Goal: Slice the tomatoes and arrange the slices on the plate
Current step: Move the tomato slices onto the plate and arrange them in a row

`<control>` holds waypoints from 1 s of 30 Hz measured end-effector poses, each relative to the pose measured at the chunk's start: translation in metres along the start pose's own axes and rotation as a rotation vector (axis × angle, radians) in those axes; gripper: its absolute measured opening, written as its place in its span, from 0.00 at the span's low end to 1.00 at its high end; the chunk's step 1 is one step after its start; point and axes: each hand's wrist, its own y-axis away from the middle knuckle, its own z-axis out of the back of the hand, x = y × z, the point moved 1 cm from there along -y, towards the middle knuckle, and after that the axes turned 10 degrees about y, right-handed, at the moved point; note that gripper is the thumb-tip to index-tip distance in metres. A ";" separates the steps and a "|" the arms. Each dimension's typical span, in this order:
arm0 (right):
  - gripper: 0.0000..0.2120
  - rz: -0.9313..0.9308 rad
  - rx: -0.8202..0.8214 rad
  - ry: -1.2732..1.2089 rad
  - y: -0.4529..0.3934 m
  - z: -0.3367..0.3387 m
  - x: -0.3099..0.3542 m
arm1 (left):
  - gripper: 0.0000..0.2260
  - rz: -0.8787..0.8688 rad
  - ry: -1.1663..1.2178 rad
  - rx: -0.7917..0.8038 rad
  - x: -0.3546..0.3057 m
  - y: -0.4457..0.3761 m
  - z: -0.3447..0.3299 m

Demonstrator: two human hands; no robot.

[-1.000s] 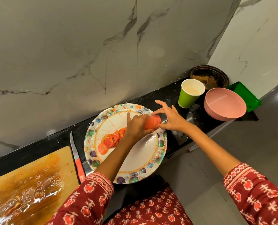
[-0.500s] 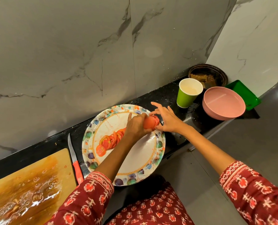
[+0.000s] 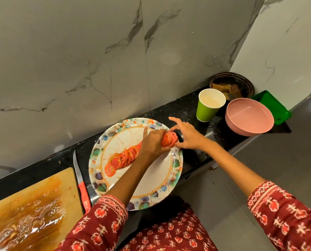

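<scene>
A floral-rimmed white plate lies on the black counter. A row of overlapping tomato slices runs diagonally across it from lower left toward upper right. At the row's upper right end, a stack of slices is pressed between both hands. My left hand grips the stack from the left, index finger raised. My right hand touches the stack's right end with thumb and fingertips, the other fingers spread.
A knife with a red handle lies between the plate and a wet wooden cutting board. To the right stand a green paper cup, a pink bowl, a dark bowl and a green tray. A marble wall rises behind.
Both hands stay on the stack of slices at the plate's upper right, shifting only slightly. The row on the plate looks the same.
</scene>
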 end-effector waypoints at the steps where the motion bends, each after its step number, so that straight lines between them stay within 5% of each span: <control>1: 0.46 -0.001 -0.004 -0.007 0.000 0.000 -0.001 | 0.28 -0.005 0.012 -0.009 0.000 0.000 -0.001; 30: 0.47 0.047 0.057 0.049 -0.004 0.010 0.010 | 0.29 0.016 -0.038 -0.043 0.008 0.009 0.003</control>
